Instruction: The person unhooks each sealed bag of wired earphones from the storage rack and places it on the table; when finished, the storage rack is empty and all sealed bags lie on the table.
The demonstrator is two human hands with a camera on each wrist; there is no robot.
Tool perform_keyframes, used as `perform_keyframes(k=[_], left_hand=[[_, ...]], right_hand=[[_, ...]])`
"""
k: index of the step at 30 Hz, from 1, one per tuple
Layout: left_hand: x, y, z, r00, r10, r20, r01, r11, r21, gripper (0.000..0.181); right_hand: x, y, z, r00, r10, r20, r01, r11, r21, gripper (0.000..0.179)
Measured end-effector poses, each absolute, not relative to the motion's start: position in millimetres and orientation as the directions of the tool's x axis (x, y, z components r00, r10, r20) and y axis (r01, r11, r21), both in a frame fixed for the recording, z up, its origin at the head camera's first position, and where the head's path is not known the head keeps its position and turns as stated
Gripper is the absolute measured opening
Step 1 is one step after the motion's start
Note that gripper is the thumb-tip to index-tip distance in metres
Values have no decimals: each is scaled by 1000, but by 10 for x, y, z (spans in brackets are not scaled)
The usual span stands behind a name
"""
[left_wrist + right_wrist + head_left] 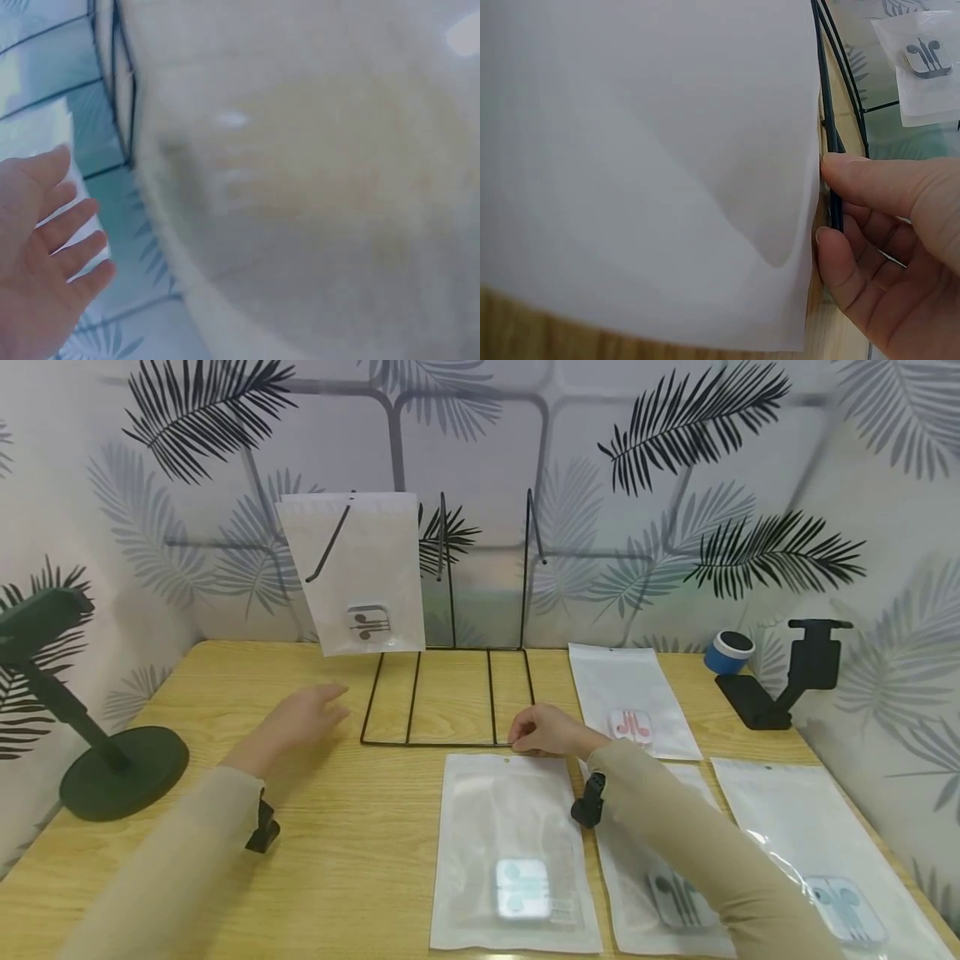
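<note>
A black wire rack (435,744) stands on the table, with white plastic pouches (367,564) hanging from its left hook. The front pouch shows black wired earphones (370,623) in a small case. My left hand (303,722) is in the air below and left of these pouches, fingers extended, holding nothing. In the left wrist view its fingers (75,225) are spread apart. At the rack's front right corner, my right hand (551,731) grips the base wire (827,90) with thumb and curled fingers. Just in front lies an earphone pouch (517,818), its top edge close to those fingertips.
More earphone pouches lie to the right: one with red earphones (637,693) at the back, others (802,827) partly beneath my right forearm. A dark green stand (123,772) is at the left. A black phone stand (813,660) and a blue round container (729,653) sit back right.
</note>
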State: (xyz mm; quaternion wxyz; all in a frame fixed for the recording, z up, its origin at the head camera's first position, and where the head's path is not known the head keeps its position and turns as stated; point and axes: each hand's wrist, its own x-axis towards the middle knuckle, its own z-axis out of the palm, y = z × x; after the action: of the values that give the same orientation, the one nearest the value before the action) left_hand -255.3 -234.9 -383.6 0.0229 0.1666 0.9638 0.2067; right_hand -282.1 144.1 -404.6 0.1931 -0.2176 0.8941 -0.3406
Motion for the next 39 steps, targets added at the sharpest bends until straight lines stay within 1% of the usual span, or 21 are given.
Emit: perform_keyframes(k=[3, 6, 11, 14, 17, 21, 25, 29, 33, 36, 39], left_hand=[[-2589, -2409, -3663, -962, 257, 96, 273, 866, 418, 52], [-2633, -2452, -3487, -962, 192, 195, 262, 849, 458, 53], [-2728, -2459, -3214, -918, 94, 385, 325, 734, 596, 53], [-2789, -2438, -3090, -903, 37, 428, 348, 646, 680, 55], [-2838, -2411, -3007, -924, -6, 383, 305, 592, 746, 60], [-2893, -2390, -2949, -966, -48, 256, 191, 541, 819, 69], [-2959, -2409, -2921, -980, -56, 190, 143, 459, 877, 76], [-2992, -2444, -2912, -986, -27, 163, 136, 430, 893, 76], [-2987, -2451, -2919, -986, -11, 167, 143, 469, 872, 71], [-2977, -2441, -2950, -980, -34, 198, 156, 492, 857, 64], [-2988, -2410, -2987, -970, -82, 227, 164, 465, 870, 57]], right_hand=[[-2820, 1448, -4044, -831, -517, -204, -250, 676, -693, 2], [-2822, 1451, -4050, -831, -516, -209, -246, 678, -693, 2], [-2825, 1446, -4059, -827, -519, -217, -242, 677, -695, 4], [-2824, 1443, -4046, -823, -526, -216, -247, 674, -696, 4], [-2825, 1441, -4027, -827, -517, -222, -239, 680, -693, 5], [-2835, 1439, -4022, -830, -512, -222, -238, 684, -689, 5], [-2846, 1437, -4034, -827, -519, -217, -246, 680, -691, 4], [-2851, 1442, -4049, -827, -517, -219, -241, 680, -693, 4], [-2847, 1442, -4039, -828, -515, -221, -236, 679, -695, 4], [-2835, 1433, -4025, -831, -510, -224, -229, 679, -698, 3], [-2831, 1429, -4025, -831, -509, -224, -228, 679, -697, 2]])
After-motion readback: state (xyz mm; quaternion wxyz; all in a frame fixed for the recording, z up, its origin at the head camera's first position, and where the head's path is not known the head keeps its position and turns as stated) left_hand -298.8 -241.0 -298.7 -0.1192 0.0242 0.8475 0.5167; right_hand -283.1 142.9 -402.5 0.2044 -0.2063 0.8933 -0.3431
